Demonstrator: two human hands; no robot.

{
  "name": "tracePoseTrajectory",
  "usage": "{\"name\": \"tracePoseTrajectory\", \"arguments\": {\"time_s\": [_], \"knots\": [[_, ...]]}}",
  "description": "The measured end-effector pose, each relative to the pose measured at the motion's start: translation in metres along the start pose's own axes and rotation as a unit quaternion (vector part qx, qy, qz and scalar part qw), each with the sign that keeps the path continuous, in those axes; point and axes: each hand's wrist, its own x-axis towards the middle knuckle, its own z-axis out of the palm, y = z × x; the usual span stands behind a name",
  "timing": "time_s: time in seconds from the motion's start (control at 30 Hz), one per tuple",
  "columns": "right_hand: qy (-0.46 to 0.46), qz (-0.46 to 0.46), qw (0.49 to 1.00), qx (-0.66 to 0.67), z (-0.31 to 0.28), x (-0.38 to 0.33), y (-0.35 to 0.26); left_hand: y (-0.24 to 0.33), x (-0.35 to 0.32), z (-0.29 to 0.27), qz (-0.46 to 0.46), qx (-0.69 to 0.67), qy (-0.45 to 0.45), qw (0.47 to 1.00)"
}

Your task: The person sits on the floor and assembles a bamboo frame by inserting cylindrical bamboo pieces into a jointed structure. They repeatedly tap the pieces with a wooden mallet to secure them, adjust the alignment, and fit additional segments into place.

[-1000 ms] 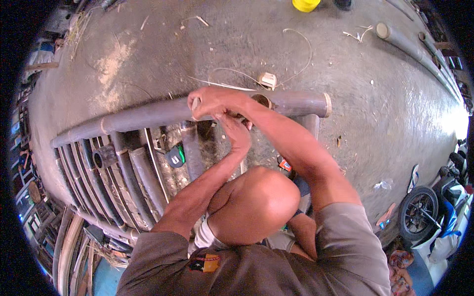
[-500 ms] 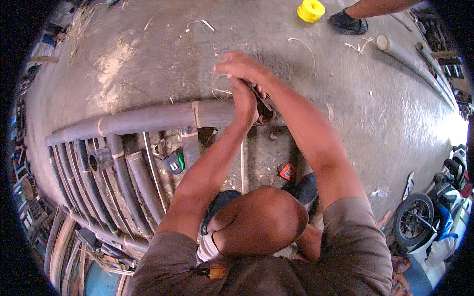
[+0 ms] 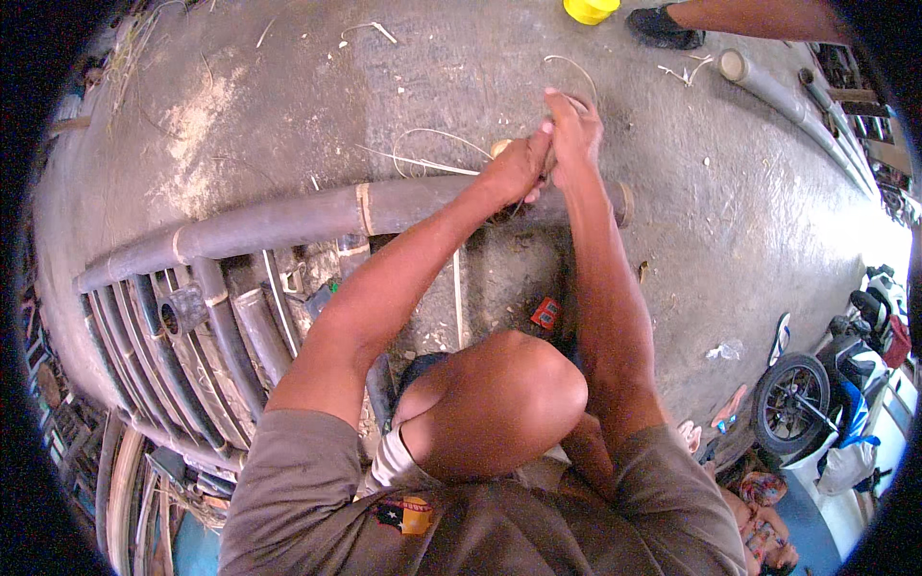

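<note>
Meeting fingers (image 3: 561, 108) near bamboo pole (image 3: 317, 213)

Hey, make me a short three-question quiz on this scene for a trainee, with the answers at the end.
1. True or false: the dark shoe and the bent knee are on opposite sides of the long bamboo pole.
2. Which is closest to that shoe? a) motorcycle wheel b) red packet c) yellow object
3. Fill in: the left hand and right hand are close together near the pole's ____ end.

Key: 1 true; 2 c; 3 right.
</note>
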Motion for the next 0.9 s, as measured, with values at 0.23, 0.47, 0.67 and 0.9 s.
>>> {"name": "tracePoseTrajectory", "arguments": {"time_s": [0.23,0.47,0.67,0.9], "knots": [[0.188,-0.013,0.97,0.152,-0.049,-0.051,0.057,-0.041,0.011,0.016,0.066,0.179,-0.141,0.971],[0.141,-0.046,0.974,0.171,0.021,0.005,0.013,0.017,0.02,-0.032,-0.05,0.129,-0.049,0.989],[-0.034,-0.129,0.99,0.052,0.06,-0.014,-0.005,-0.028,-0.008,-0.041,0.077,0.088,0.195,0.974],[-0.326,-0.158,0.922,-0.137,0.086,-0.06,-0.017,-0.069,-0.067,-0.017,0.015,-0.161,0.314,0.936]]}}
